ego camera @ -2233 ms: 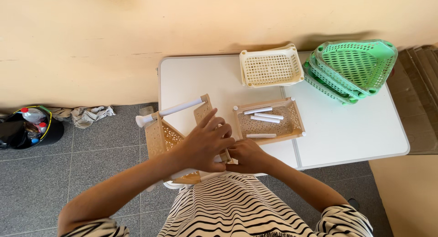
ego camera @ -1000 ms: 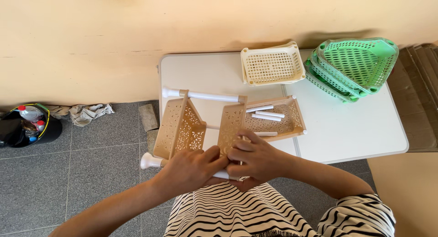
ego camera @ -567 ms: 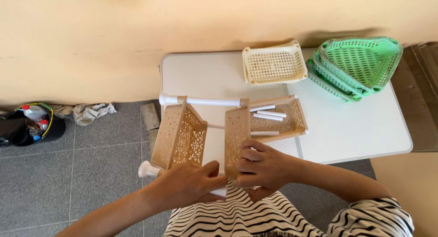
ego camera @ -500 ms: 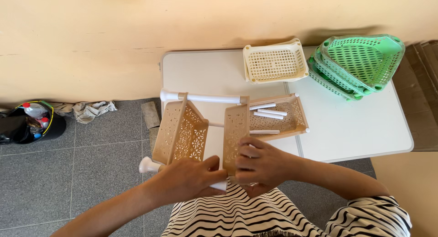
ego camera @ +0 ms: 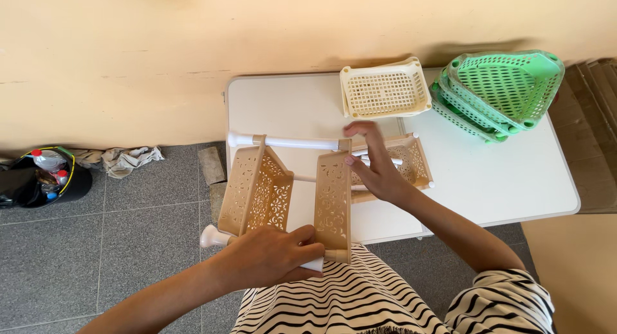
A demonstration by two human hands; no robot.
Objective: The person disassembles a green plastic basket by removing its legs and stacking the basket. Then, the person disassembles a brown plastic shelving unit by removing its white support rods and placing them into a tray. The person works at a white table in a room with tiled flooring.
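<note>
I am clamping my left hand [ego camera: 273,255] on the near white pole [ego camera: 215,236], poles running left-right, while my open right hand [ego camera: 376,170] is resting against the second beige shelf [ego camera: 333,202].

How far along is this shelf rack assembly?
Done: two tan trays sit threaded on white poles. In hand: the left hand grips the near pole while the right hand reaches the third tan tray holding loose tubes. Left: that tray is not yet joined.
</note>
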